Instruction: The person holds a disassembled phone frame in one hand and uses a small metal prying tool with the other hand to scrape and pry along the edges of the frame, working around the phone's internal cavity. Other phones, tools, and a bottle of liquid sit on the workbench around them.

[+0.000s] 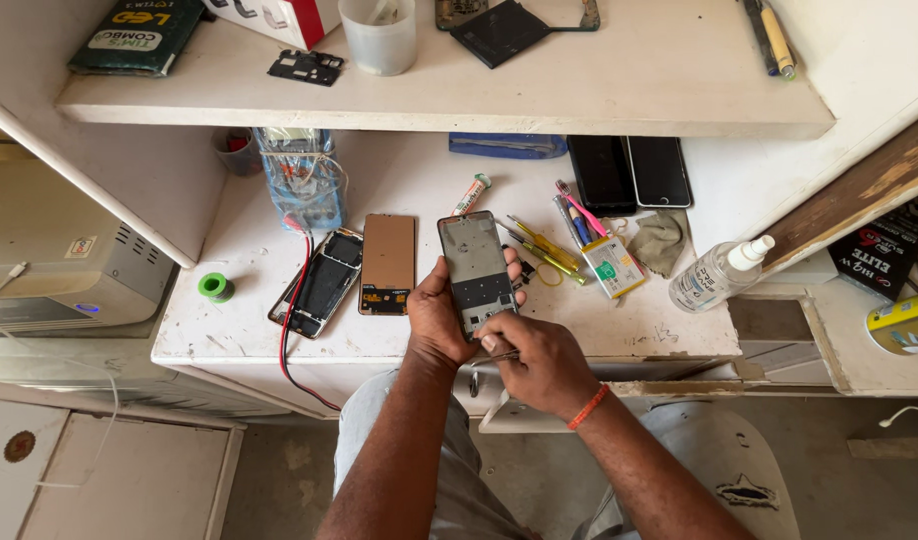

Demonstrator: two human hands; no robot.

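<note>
From my head camera, looking down: my left hand [441, 318] is wrapped around the lower part of a grey phone frame [476, 268], fingers curled behind it and thumb along its left edge, holding it upright over the front edge of the desk [229, 320]. My right hand [541, 362] is closed around a thin tool [501, 352], pinched between thumb and fingertips, its tip touching the bottom end of the frame. An orange band sits on my right wrist.

On the desk just left of the frame lies a copper-backed panel [388, 262], and beside that an opened phone [320, 282] with a red wire running off the desk edge. A green tape roll [217, 287] sits further left. To the right of the frame lie yellow-handled tweezers [545, 250], a flat battery pack [612, 266], a grey cloth [661, 242] and a clear spray bottle [717, 273] on its side. Two dark phones [629, 172] rest at the back, under the shelf [629, 90]. The shelf carries a white plastic cup [379, 35].
</note>
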